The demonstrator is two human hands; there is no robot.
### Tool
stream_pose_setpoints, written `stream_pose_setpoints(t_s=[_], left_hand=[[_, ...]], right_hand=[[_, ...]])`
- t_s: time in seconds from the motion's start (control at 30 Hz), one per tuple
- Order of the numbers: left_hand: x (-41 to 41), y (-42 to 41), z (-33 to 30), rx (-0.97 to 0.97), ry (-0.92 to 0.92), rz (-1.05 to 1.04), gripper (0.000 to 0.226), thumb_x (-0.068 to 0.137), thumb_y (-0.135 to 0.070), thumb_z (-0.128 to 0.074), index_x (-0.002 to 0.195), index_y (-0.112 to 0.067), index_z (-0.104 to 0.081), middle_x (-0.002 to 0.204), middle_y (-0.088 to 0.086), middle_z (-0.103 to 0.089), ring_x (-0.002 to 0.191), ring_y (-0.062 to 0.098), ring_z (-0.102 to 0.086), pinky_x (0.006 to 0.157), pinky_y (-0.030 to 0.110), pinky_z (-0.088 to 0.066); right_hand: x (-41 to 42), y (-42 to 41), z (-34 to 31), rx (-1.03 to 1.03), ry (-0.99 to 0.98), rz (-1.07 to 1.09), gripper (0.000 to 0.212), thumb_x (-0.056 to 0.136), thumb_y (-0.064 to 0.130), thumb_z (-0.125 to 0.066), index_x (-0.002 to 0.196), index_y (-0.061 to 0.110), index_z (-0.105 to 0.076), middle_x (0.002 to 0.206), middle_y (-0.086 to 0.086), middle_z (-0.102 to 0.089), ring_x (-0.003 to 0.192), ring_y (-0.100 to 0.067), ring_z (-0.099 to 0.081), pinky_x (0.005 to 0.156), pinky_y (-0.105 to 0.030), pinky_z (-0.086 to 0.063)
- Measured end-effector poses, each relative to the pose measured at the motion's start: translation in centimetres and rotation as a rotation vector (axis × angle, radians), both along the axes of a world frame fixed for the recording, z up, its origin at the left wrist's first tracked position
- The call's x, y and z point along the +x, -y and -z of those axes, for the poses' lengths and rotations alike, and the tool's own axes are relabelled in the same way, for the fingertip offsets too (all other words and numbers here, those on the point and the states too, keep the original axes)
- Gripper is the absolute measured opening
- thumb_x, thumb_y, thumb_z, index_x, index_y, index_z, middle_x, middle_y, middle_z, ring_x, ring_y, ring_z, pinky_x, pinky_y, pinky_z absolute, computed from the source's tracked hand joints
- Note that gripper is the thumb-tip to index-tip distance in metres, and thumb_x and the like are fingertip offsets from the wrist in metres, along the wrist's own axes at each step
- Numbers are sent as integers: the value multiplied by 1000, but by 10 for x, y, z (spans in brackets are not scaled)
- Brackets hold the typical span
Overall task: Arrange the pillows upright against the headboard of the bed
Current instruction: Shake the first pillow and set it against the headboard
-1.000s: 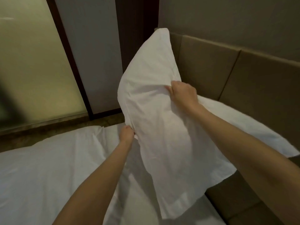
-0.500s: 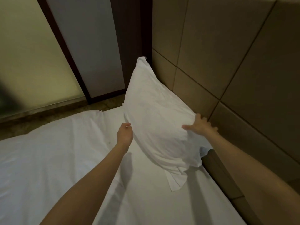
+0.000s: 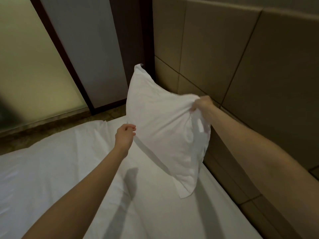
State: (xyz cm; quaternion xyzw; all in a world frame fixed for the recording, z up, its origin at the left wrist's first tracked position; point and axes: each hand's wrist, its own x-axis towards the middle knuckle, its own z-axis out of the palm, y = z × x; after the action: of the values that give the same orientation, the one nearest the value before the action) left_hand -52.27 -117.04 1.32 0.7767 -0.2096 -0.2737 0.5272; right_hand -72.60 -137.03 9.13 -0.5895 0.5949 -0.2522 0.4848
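pillow: the white pillow (image 3: 164, 128) stands almost upright on the bed (image 3: 69, 169), between the two hands, leaning toward the headboard (image 3: 241, 75).
right hand: the right hand (image 3: 202, 105) pinches the top edge of the pillow, fingers pressed together on the cloth.
left hand: the left hand (image 3: 125, 135) is loosely curled just beside the pillow's near edge; i cannot tell if it touches.
step: stand the pillow up straight.
how to do it well: i think push the part under the right hand back until it touches the headboard, then pat the front flat.
watch out: the loose flap below the right hand may need tucking in.
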Motion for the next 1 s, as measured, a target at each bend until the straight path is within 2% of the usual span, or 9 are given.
stream_pose_setpoints(t_s=[0.13,0.23,0.3,0.37,0.43,0.53,0.63,0.8,1.0], left_hand=[[0,-2,-9,-13,2,-17,28,99,-17,-34,97,-17,-62,99,0,-61,83,11,-58,81,30,-44],[-14,-18,1,15,-29,14,28,98,-14,-34,97,-15,-62,100,2,-62,85,15,-59,84,31,-46],[-25,-27,9,33,-46,22,29,98,-11,-33,99,-12,-62,103,5,-62,89,19,-59,86,32,-46],[-34,-30,11,46,-55,22,29,98,-11,-33,101,-10,-61,105,7,-61,93,22,-59,88,33,-46],[-40,-28,7,42,-50,34,29,98,-11,-32,102,-10,-61,107,7,-62,94,22,-59,89,34,-47],[-50,-22,-3,15,-15,56,30,98,-11,-32,99,-12,-62,105,5,-62,89,18,-59,85,31,-45],[-59,-22,-7,0,2,80,31,97,-10,-32,99,-13,-62,105,5,-63,87,16,-59,82,29,-44],[-69,-33,2,67,-25,103,27,96,-8,-35,109,-9,-59,108,8,-62,91,21,-59,78,28,-43],[-91,-37,4,101,-27,115,28,97,-10,-34,110,-8,-59,110,8,-61,95,21,-58,79,28,-42]], right_hand=[[20,-11,-12,-146,163,38,16,64,0,-68,77,9,-67,80,-4,-64,81,-27,-60,58,-28,-45],[-7,-23,21,-18,-30,-57,48,68,8,-74,113,-1,-61,110,-15,-62,103,-37,-60,75,-37,-51],[-35,-27,46,60,-276,-136,49,75,5,-70,120,-4,-54,121,-19,-57,109,-39,-56,84,-43,-50],[-57,-29,57,-8,-418,-123,24,82,1,-60,106,-3,-61,109,-19,-60,97,-36,-59,79,-42,-51],[-64,-25,49,-142,-372,-80,9,86,4,-54,79,4,-61,86,-13,-59,76,-28,-57,65,-38,-48],[-60,-21,30,-367,-143,72,36,85,11,-61,58,15,-38,62,-3,-40,59,-19,-39,57,-32,-34],[-64,-39,42,-392,-66,190,31,87,13,-60,63,15,-41,67,-5,-45,62,-20,-42,60,-34,-38],[-117,-60,79,-299,-614,-83,18,94,26,-51,97,8,-51,91,-10,-53,84,-31,-57,70,-40,-50],[-135,-62,56,-310,-789,-213,21,95,28,-48,94,8,-56,91,-9,-56,81,-28,-58,67,-36,-48]])
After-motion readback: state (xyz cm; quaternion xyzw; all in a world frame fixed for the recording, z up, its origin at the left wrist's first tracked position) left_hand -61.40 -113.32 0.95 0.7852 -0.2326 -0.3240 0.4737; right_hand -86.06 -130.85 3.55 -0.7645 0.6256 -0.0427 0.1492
